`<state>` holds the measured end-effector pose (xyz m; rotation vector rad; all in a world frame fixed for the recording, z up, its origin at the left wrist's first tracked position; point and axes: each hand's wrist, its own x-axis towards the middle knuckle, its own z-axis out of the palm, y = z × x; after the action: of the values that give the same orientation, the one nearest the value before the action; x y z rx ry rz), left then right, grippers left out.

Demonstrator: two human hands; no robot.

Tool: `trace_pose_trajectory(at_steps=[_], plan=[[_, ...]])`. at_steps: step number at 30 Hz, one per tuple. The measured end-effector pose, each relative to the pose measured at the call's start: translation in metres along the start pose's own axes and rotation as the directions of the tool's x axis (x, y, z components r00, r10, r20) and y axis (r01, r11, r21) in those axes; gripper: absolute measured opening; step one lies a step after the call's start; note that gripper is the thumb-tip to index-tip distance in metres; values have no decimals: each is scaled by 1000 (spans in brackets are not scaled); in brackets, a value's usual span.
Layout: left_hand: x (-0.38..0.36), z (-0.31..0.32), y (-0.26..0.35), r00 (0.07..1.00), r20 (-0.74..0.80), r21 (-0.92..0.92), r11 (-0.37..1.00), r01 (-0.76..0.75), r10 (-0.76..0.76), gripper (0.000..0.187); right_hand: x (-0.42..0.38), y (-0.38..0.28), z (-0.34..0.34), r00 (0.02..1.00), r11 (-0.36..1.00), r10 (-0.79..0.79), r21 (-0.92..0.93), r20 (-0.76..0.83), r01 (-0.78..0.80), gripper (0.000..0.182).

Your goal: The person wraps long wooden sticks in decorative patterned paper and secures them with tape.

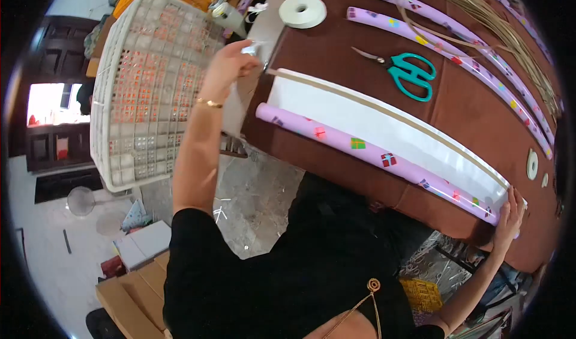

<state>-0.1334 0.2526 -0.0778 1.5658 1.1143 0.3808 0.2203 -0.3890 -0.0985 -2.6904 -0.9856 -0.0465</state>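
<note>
A roll of purple wrapping paper point(384, 159) with a printed gift-box pattern lies along the near side of the table, its white underside point(360, 120) partly unrolled. Along the far edge of that white sheet runs a thin tan strip point(390, 117). My left hand point(230, 66) is raised beyond the strip's left end, fingers curled and pinched together by a small shiny bit; I cannot tell what they hold. At the other end, my right hand point(510, 214) rests with fingers stretched over the sheet's corner and the strip's end.
Teal-handled scissors point(411, 75) lie beyond the sheet. A white tape roll point(302, 11) sits near the table's left edge, smaller rolls point(532, 164) at the right. Finished-looking purple tubes point(444, 44) and tan strips point(498, 21) lie farther back. A white plastic crate point(147, 93) stands left.
</note>
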Motion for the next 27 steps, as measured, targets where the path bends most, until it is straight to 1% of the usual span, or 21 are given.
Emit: trace_pose_trajectory(at_steps=[1,2,4,5,6,7,8,9,10,12,16,18,19,20,22,23,25,26,27], plan=[[5,-15,-13,988,-69,120,985,-126,135,42,-1,2,-3,1000,1000,-23,-20,-4,23,43],[10,-20,-25,955,-111,236,941,-244,275,40,-3,5,-1,999,997,-41,-71,-25,39,42],[-26,8,-5,875,-215,371,865,-337,433,37,-2,-11,-6,1000,999,7,-44,-19,-8,42],[-47,27,6,793,-157,516,733,-443,589,36,-1,-13,-8,1000,999,17,-35,-17,-17,42],[-67,46,14,685,-79,639,564,-523,724,35,-1,-14,-7,1000,999,24,-21,-16,-24,41],[-88,65,20,620,72,643,439,-628,782,36,-1,-20,-9,999,999,25,-26,-24,-26,41],[-108,86,24,534,214,624,306,-719,818,38,0,-25,-11,999,999,23,-31,-30,-24,41],[-125,107,27,507,337,550,272,-790,793,40,1,-27,-12,999,999,13,-36,-29,-14,41],[-139,126,28,461,454,466,238,-852,762,42,1,-28,-12,1000,999,3,-40,-30,-4,40],[-158,158,29,399,589,342,231,-911,703,48,0,-34,-12,998,997,14,-80,-57,-19,39],[-160,184,12,363,595,298,223,-928,717,46,1,-40,-12,997,993,37,-108,-69,-44,39],[-156,183,9,379,556,321,230,-919,740,42,0,-38,-10,994,997,72,-7,-77,-73,40],[-156,185,9,378,535,321,233,-918,755,38,1,-38,-12,996,998,59,-26,-73,-61,39],[-155,186,9,373,536,314,231,-921,757,38,2,-37,-13,995,997,63,-30,-76,-66,39],[-153,186,10,374,540,305,239,-922,754,37,4,-34,-14,996,991,55,127,-67,-46,40],[-152,186,10,371,541,301,238,-923,755,37,5,-30,-13,996,991,58,124,-69,-49,40],[-151,187,11,374,542,300,242,-923,752,36,5,-22,-11,994,985,10,170,-112,10,40],[-151,187,12,373,542,299,242,-923,753,36,6,-18,-11,994,986,11,169,-112,9,40],[-151,187,14,378,543,286,258,-923,750,36,6,-15,-12,995,961,57,274,-82,-33,39]])
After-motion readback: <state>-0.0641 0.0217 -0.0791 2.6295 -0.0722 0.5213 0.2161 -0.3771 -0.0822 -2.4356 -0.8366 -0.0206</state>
